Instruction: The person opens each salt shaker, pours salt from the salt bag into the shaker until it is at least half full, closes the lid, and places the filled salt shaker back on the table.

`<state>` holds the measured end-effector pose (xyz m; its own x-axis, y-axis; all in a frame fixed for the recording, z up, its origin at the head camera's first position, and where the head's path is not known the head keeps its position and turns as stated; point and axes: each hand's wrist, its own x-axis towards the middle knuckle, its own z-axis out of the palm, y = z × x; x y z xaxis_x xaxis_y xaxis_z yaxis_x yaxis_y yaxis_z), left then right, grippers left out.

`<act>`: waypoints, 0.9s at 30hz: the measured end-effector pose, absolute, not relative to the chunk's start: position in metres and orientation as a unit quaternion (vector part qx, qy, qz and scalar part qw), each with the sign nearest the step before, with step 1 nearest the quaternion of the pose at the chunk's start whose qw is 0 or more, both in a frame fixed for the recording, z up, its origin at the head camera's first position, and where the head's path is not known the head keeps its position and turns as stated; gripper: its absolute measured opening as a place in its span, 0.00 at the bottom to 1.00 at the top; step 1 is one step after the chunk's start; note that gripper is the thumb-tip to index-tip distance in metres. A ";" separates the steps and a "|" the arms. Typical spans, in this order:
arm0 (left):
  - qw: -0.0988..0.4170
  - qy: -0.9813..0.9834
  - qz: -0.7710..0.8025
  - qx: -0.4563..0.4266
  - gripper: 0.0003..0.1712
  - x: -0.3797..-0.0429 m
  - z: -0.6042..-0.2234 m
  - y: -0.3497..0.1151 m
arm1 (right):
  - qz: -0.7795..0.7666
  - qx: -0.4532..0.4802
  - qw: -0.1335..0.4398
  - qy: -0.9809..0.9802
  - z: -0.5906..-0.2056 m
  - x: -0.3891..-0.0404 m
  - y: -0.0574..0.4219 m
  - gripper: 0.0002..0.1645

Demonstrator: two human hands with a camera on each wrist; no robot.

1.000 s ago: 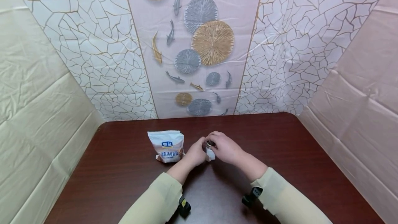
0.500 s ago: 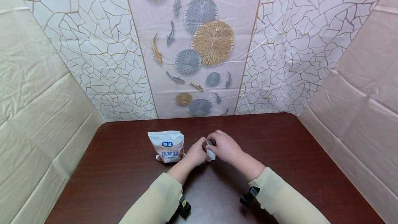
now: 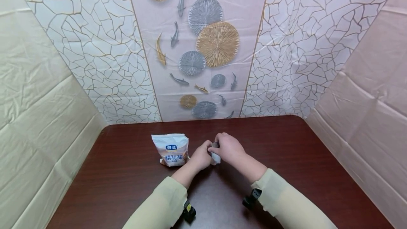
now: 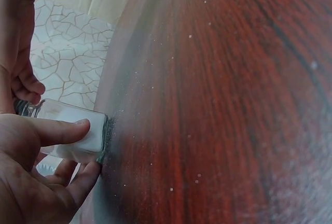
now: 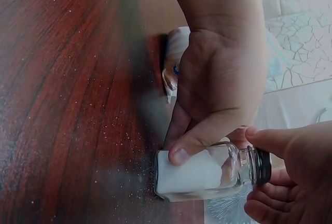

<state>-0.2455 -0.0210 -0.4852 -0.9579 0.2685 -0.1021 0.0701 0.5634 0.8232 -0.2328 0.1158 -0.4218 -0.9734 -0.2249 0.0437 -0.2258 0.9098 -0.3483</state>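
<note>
A small square glass jar [image 5: 189, 175], partly filled with white salt-like grains, stands on the table. My left hand [image 3: 201, 155] grips its body, thumb across one face in the left wrist view. A black lid [image 5: 263, 167] sits on the threaded neck. Around that lid my right hand [image 3: 231, 149] curls its thumb and fingers; from the head, only the lid's greyish top shows between the hands. To the left of my left hand stands a white printed salt bag [image 3: 171, 151], upright and apart from both hands.
White grains lie scattered on the dark red-brown table [image 3: 127, 179] around the jar's base. A patterned cloth wall [image 3: 190, 80] rises behind the table's far edge. Beige cloth panels [image 3: 38, 133] flank the sides.
My right hand has turned on the lid and its forearm has shifted slightly left. The left hand, jar and bag stay in place.
</note>
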 end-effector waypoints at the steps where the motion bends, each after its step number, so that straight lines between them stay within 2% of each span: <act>1: 0.108 0.878 0.457 0.097 0.29 -0.245 -0.485 -0.021 | 0.176 0.110 -0.002 -0.978 -0.422 -0.233 0.115 0.21; 9: 0.107 0.877 0.457 0.103 0.30 -0.245 -0.485 -0.021 | 0.177 0.082 -0.023 -0.981 -0.426 -0.235 0.114 0.27; 16: 0.105 0.874 0.462 0.110 0.29 -0.246 -0.486 -0.022 | 0.200 0.121 -0.001 -0.972 -0.430 -0.231 0.122 0.33; 22: 0.100 0.876 0.460 0.106 0.28 -0.245 -0.487 -0.022 | 0.224 0.204 0.024 -0.953 -0.431 -0.222 0.134 0.28; 27: 0.103 0.877 0.459 0.101 0.28 -0.246 -0.487 -0.021 | 0.243 0.218 0.016 -0.945 -0.431 -0.221 0.139 0.24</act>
